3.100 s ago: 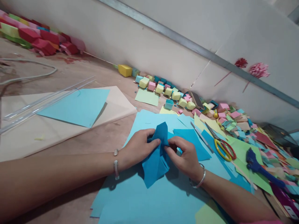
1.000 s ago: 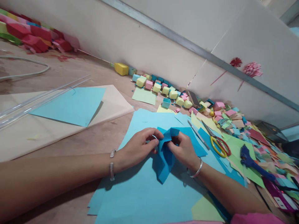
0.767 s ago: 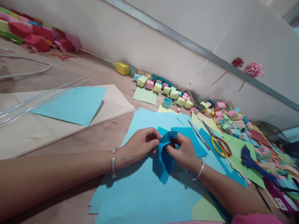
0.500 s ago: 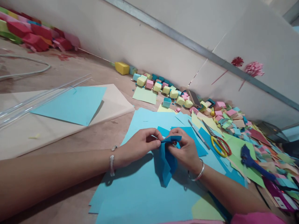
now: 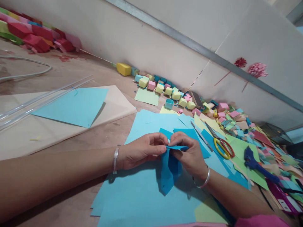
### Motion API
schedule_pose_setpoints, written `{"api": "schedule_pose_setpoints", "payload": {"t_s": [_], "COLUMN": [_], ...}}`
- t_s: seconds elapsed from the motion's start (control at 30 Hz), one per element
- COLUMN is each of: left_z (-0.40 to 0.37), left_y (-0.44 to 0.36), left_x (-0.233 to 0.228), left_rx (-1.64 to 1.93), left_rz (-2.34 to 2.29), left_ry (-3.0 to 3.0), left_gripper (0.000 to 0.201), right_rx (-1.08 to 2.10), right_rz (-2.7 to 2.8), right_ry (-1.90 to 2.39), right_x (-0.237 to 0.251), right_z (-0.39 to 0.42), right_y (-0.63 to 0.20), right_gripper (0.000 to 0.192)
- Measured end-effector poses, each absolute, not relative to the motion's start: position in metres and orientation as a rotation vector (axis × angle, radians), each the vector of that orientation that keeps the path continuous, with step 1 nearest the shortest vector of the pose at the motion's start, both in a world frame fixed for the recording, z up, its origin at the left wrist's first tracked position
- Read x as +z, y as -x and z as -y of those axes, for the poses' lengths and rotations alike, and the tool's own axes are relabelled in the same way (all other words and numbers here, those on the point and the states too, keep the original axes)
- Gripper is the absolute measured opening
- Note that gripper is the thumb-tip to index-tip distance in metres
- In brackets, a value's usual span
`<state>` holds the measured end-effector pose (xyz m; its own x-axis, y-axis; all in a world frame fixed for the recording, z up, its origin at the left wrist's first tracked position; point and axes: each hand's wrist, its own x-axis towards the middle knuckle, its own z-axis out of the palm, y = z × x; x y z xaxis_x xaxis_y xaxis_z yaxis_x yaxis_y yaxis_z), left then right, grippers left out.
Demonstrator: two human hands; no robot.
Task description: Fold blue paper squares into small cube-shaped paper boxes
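Both hands, left hand [image 5: 142, 150] and right hand [image 5: 189, 154], pinch the blue paper [image 5: 170, 168], its raised top flap now creased flat, left of the scissors [image 5: 221, 145].

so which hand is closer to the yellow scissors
Right. The right hand sits just left of the yellow scissors, pinching the blue folded paper; the left hand is farther left, past the paper.
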<state>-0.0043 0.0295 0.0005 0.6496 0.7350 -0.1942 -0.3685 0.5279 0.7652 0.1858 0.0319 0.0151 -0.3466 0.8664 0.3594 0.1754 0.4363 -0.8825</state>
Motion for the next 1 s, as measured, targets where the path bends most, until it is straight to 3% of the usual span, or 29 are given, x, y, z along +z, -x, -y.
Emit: {"api": "schedule_pose_setpoints", "payload": {"t_s": [0.27,0.57,0.8,1.0], "left_z": [-0.030,-0.022,-0.023,-0.024], "left_y": [0.004,0.000,0.001,0.002], "left_x": [0.006,0.014,0.008,0.004], "left_rx": [0.666,0.849,0.864,0.907], "left_rz": [-0.618,-0.999,-1.044,-1.047], "left_ry": [-0.724,-1.571,-1.652,-1.698], "left_gripper": [0.033,0.017,0.014,0.020], "right_rx": [0.858,0.784,0.694,0.169], "right_rz": [1.789,1.979,2.092,2.420], "right_ry": [0.983,1.019,0.926,0.812], "right_x": [0.020,0.017,0.015,0.015], "right_z": [-0.029,-0.028,-0.029,-0.027], "right_y": [-0.187,-0.184,-0.183,-0.184], "right_gripper": [0.008,0.012,0.013,0.024]}}
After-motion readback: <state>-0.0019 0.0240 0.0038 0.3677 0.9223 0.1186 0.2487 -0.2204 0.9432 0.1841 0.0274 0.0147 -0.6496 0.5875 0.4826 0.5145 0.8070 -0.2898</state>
